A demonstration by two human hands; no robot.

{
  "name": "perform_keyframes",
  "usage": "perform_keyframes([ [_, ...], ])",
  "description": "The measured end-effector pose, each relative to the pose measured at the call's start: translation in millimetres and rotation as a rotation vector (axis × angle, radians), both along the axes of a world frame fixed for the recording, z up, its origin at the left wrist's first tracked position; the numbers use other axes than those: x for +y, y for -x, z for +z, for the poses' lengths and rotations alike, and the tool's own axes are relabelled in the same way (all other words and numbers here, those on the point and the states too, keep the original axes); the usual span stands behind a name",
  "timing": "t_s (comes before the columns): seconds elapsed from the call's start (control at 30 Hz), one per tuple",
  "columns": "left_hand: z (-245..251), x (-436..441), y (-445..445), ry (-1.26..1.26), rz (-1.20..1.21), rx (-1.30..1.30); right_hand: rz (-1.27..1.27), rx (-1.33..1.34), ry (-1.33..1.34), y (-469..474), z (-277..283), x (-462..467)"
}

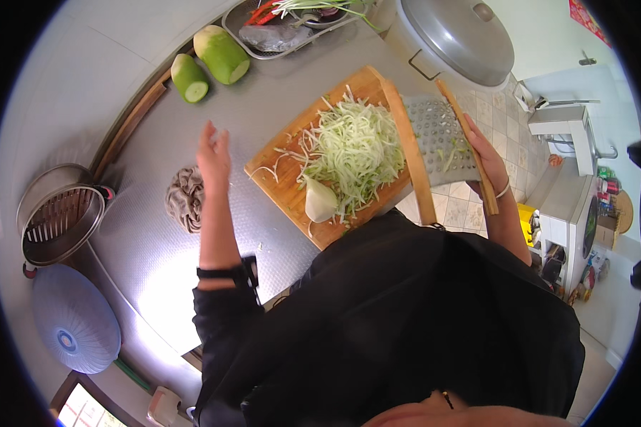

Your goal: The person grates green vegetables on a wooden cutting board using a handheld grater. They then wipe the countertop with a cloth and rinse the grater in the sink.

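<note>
My right hand (489,160) grips one wooden rail of a metal grater (441,141), tilted at the right end of the wooden cutting board (278,184). Green shreds cling to its perforated sheet. A heap of pale green radish shreds (358,149) covers much of the board. At the near side of that heap lies a cut chunk of radish (320,202). My left hand (213,163), slightly blurred, is raised empty left of the board with fingers apart. Beside it a crumpled grey-brown cloth (184,200) rests on the metal tabletop.
Two cut green radishes (221,56) lie at the back of the table (144,213). A metal basket (235,34) there holds red chillies and scallions. A large lidded pot (459,42) stands at back right. At left are a steel strainer (64,224) and a blue plastic basin (75,320).
</note>
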State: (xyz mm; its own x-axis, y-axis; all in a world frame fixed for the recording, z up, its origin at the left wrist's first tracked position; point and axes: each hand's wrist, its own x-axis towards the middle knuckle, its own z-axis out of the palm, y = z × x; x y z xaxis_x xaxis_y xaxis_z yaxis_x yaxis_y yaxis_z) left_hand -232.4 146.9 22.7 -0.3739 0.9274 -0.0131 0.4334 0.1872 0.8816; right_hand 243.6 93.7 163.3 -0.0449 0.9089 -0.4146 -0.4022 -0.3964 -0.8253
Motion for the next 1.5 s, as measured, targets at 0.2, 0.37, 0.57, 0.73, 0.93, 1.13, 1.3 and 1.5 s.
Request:
perform_keyframes([
  [0.2, 25, -136, -92, 0.162, -0.226, -0.122, 0.165, 0.369, -0.026, -37, -19, 3],
  [0.37, 42, -152, -128, 0.23, -0.356, 0.095, 0.023, 0.354, 0.137, -54, -41, 1],
  [0.57, 62, -148, -146, 0.095, -0.173, 0.213, 0.14, 0.475, 0.093, -65, -53, 16],
  [0.73, 69, -146, -169, 0.149, -0.141, 0.173, 0.152, 0.486, 0.231, -64, -55, 28],
  [0.93, 72, -140, -196, 0.195, -0.079, -0.063, 0.333, 0.263, 0.318, -35, -50, 49],
  [1.13, 110, -110, -222, 0.373, -0.045, -0.645, 0.262, -0.216, -0.102, 12, -70, 59],
  [1.3, 137, -70, -283, 0.403, 0.079, -0.841, 0.414, 0.054, 0.094, 3, -79, 70],
  [1.5, 152, -48, -340, 0.597, 0.442, -0.554, 0.489, 0.329, 0.168, -22, -91, 90],
])
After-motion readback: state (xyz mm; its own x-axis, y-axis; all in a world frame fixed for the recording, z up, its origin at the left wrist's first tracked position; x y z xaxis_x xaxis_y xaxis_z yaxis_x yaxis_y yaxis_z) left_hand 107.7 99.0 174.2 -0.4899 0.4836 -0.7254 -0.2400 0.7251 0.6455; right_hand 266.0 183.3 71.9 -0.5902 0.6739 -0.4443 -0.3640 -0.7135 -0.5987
